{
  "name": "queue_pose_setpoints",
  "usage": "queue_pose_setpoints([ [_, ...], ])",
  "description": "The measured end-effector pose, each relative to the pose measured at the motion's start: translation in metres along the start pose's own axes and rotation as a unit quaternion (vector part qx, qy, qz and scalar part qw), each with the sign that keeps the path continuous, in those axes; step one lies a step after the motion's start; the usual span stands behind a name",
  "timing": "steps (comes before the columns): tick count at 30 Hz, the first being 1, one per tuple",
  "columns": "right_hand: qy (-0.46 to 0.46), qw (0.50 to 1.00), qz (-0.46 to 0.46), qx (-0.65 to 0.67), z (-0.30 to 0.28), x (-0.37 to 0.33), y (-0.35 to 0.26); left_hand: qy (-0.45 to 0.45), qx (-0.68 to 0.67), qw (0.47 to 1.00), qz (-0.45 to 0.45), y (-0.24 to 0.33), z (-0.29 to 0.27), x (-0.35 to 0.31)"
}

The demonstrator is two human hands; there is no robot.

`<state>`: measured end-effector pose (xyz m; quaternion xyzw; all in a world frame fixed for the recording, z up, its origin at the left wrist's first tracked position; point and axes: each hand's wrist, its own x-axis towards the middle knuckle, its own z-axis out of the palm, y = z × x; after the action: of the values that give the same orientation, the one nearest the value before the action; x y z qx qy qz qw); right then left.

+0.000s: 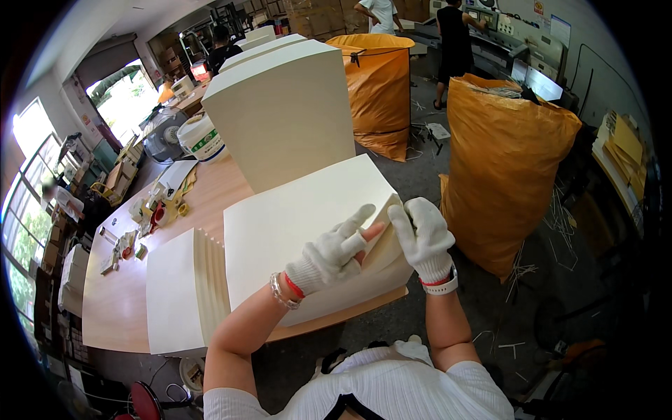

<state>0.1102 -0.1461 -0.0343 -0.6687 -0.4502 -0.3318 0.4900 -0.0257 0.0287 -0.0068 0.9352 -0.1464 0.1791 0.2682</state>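
Observation:
A thick stack of cream paper sheets point(280, 217) lies in front of me at the table's right end. My left hand point(325, 255), in a white knit glove with two bare fingertips, rests across the stack near its right edge, fingers stretched and apart. At the far right corner, my gloved right hand point(423, 238) is closed with bent fingers on the edge of the upper sheets. That edge bows upward between the two hands. Left of this stack sits a lower pile of sheets point(171, 294) with stepped edges. Behind rises a tall block of stacked paper point(287, 112).
Tape rolls point(161, 214) and small items lie on the wooden table point(112, 308), with a white tub point(201, 136) farther back. Two orange sacks, one near point(500, 175) and one farther point(378, 91), stand on the floor right of the table. People work beyond, one by a machine point(514, 42).

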Motion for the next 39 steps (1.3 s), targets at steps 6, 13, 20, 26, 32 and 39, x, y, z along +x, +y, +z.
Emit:
queue_pose_setpoints([
  [6, 0.006, 0.999, -0.017, -0.034, 0.002, 0.001, -0.001, -0.008, -0.052, 0.998, -0.043, 0.0, 0.003, 0.002],
  [13, 0.004, 1.0, 0.002, -0.022, 0.004, -0.003, 0.005, 0.024, -0.073, 0.995, -0.058, -0.007, 0.012, 0.0],
  [20, 0.005, 1.0, 0.023, 0.006, -0.001, 0.002, -0.004, 0.018, -0.039, 0.999, 0.027, -0.008, 0.004, 0.0],
  [26, -0.003, 0.999, 0.029, 0.033, -0.002, 0.004, -0.007, 0.067, -0.052, 0.994, 0.063, -0.006, 0.004, -0.001],
  [32, -0.016, 0.999, 0.034, 0.005, -0.003, 0.005, -0.008, 0.01, -0.115, 0.993, -0.003, -0.01, 0.004, 0.001],
  [39, -0.004, 0.999, 0.051, 0.018, 0.001, 0.0, -0.003, 0.016, -0.07, 0.996, -0.053, -0.011, 0.009, 0.0],
])
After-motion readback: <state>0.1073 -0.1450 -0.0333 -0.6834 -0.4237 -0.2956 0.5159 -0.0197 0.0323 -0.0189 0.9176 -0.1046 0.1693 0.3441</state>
